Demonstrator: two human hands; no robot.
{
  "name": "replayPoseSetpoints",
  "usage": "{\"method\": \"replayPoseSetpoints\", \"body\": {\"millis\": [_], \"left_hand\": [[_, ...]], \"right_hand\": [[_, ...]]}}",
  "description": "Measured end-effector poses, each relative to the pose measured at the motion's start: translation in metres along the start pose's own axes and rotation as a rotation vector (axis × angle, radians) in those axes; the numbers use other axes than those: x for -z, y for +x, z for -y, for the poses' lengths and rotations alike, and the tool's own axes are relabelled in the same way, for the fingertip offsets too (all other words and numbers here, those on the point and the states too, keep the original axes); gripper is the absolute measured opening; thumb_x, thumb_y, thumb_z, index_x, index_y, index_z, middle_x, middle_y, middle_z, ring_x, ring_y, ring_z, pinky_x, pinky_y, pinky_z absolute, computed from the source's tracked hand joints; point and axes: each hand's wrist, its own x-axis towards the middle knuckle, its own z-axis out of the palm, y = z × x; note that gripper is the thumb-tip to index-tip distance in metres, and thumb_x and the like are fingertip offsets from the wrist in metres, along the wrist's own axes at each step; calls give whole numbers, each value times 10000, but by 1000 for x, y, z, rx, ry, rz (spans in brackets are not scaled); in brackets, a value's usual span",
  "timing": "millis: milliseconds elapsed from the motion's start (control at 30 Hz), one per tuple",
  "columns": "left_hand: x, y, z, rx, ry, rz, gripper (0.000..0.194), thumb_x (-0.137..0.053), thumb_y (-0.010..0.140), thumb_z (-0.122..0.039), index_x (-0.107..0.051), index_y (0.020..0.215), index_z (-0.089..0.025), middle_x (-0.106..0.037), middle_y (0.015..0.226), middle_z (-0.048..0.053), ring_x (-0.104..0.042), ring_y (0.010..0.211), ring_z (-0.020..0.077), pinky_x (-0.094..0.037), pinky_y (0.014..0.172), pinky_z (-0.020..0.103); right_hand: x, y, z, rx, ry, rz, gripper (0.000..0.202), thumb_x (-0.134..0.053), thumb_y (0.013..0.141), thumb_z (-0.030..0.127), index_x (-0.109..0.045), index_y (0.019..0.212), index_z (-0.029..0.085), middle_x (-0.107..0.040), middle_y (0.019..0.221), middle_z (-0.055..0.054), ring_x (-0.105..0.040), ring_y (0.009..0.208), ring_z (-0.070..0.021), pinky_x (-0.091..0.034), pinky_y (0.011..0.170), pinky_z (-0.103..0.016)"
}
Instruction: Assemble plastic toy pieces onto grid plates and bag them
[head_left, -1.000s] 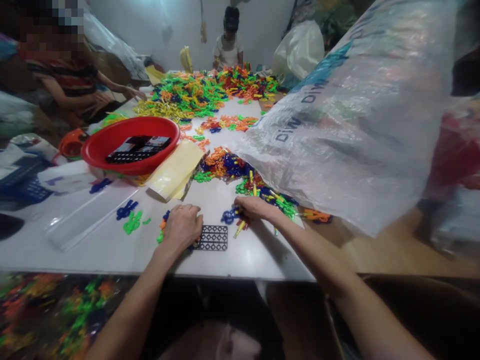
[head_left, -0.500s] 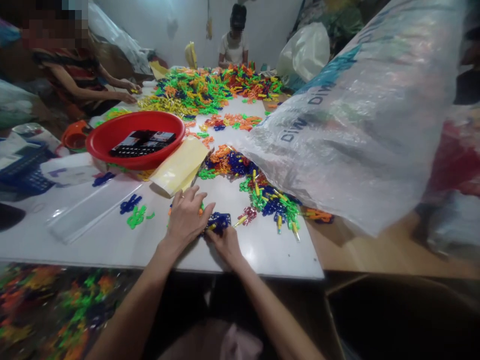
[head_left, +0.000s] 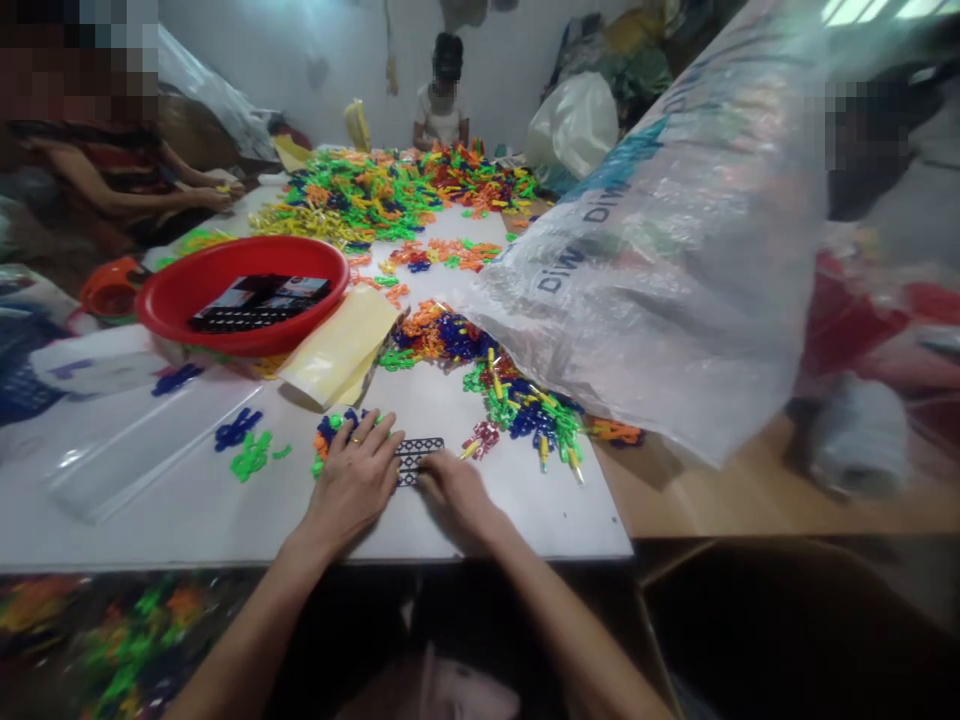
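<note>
A black card with a white lattice pattern lies on the white table near its front edge. My left hand rests palm down over the card's left end, fingers spread, a ring on one finger. Just beyond those fingers sits a small pile of blue, green and orange plastic pieces. My right hand is at the card's right part with its fingers curled and pressed together; whatever they pinch is too small to make out. To its right are clustered plastic pieces with yellow-tipped tubes.
A red basin holding printed cards stands at the left, beside a yellow sheet. A large plastic sack leans over the right side. Plastic pieces heap at the back. Several people sit around.
The blue piece between my hands is no longer seen there; the patterned card now shows. My left hand has flattened, and the whole view has shifted a little.
</note>
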Motion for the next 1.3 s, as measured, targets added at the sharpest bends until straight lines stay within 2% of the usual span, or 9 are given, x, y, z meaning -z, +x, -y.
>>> {"method": "replayPoseSetpoints", "body": {"millis": [100,233,400,567,667,767,1033,1167,1300], "left_hand": [[13,2,-3,32,-18,-20,345,-443,897,-286,-612,1188,-208,-505,1396,100,-421,1316,293,-291,1094,529],[41,12,23,282,-146,-263,367,-415,914,-393,-585,1180,-206,-508,1382,99,-458,1278,248,-348,1070,468],[59,23,59,556,-284,-343,420,-343,928,-430,-598,1156,-187,-637,1192,66,-586,1089,207,-463,927,349],[31,44,27,279,-111,-68,447,-372,922,-435,-601,1155,-130,-629,1210,116,-546,1150,241,-361,1029,400],[11,52,10,215,4,117,427,-364,928,-400,-643,1091,-122,-690,1076,126,-604,1045,255,-350,1011,431],[1,53,10,191,23,184,395,-352,931,-329,-656,1088,-132,-719,982,105,-637,957,236,-377,975,402],[1,50,15,125,-20,151,554,-421,881,-551,-599,1210,-143,-704,1048,118,-621,1002,278,-388,954,427],[-1,53,15,143,40,184,461,-468,861,-432,-608,1197,-150,-697,1048,120,-612,1014,299,-375,962,454],[-1,50,11,105,17,223,357,-436,845,-270,-649,1114,-170,-703,1006,92,-620,975,278,-387,941,447]], "right_hand": [[14,-19,-26,-188,-227,-65,182,-457,942,279,-576,1069,226,-612,980,-79,-589,859,-191,-401,640,-254],[14,-50,-53,-158,-393,-30,190,-464,921,220,-580,1071,218,-615,965,-92,-589,863,-207,-388,612,-255],[32,-52,-55,-278,-41,-157,130,-473,887,230,-576,962,208,-612,819,-45,-573,706,-170,-385,574,-249],[41,-7,-14,-233,707,-310,284,-673,717,329,-556,935,189,-551,677,38,-510,591,-127,-416,552,-230],[16,17,8,-226,773,-179,153,-630,706,250,-504,639,194,-494,567,48,-458,547,-112,-387,540,-225],[-12,30,14,-247,794,-134,148,-549,747,219,-504,610,187,-542,580,27,-490,571,-122,-397,575,-235],[-31,39,6,86,220,-60,241,-476,752,94,-576,962,155,-660,906,-79,-610,790,-200,-454,710,-284],[-36,46,16,64,-47,29,262,-419,832,106,-576,1040,135,-654,946,-116,-626,812,-231,-467,716,-325],[4,53,-11,227,38,195,253,-497,838,118,-585,1068,176,-656,938,-49,-616,808,-177,-464,720,-266]]}}
